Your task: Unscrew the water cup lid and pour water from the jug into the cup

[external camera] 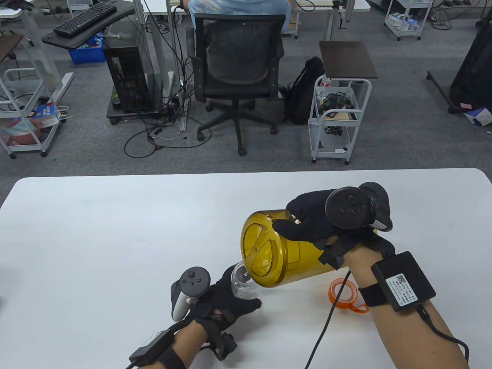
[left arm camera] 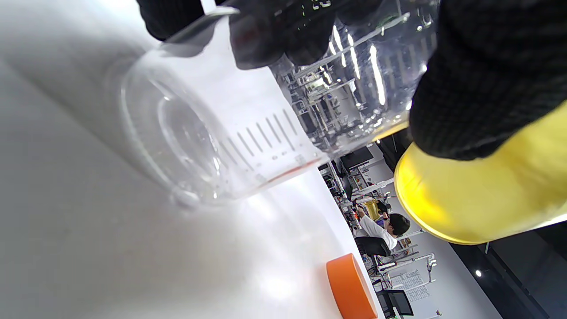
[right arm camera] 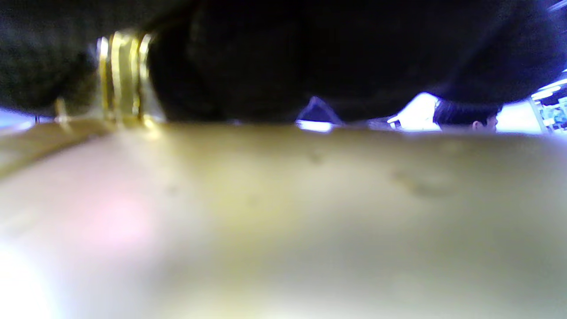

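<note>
My right hand [external camera: 307,225] grips the yellow jug [external camera: 269,251] and holds it tipped far over to the left, its lidded mouth right above the clear cup [external camera: 242,282]. The cup stands on the white table [external camera: 115,230] with no lid on, held by my left hand [external camera: 226,301], whose fingers wrap its side. In the left wrist view the cup [left arm camera: 221,133] shows printed scale marks, with gloved fingers [left arm camera: 487,75] round it and the jug [left arm camera: 478,190] just beside. The orange cup lid [external camera: 344,295] lies on the table right of the cup, under the jug. The right wrist view is filled by the blurred jug wall [right arm camera: 283,221].
A black cable [external camera: 326,326] runs from my right wrist across the table near the orange lid [left arm camera: 352,288]. Beyond the table's far edge are an office chair [external camera: 238,73] with a person seated past it, a white trolley [external camera: 338,115] and desks.
</note>
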A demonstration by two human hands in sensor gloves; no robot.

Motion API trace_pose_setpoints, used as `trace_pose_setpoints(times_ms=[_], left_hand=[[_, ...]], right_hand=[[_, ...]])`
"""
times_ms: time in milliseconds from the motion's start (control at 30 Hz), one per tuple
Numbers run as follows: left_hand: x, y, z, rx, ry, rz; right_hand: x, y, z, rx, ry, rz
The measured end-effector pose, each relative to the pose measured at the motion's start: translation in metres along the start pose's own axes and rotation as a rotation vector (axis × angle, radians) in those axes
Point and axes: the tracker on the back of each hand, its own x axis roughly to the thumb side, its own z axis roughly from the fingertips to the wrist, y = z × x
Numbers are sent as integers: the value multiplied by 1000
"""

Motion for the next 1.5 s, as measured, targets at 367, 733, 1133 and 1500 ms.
trace_pose_setpoints(times_ms=[367, 733, 1133, 1500], left_hand=[[0, 0, 0, -1, 2, 0], [0, 0, 0, -2, 3, 1], [0, 0, 0, -2, 3, 1], [0, 0, 0, -2, 3, 1]], right_hand=[[3, 0, -3, 13, -2, 18], [2, -1, -2, 15, 0, 17], [8, -1, -4, 25, -13, 43], [9, 0, -5, 35, -13, 46]])
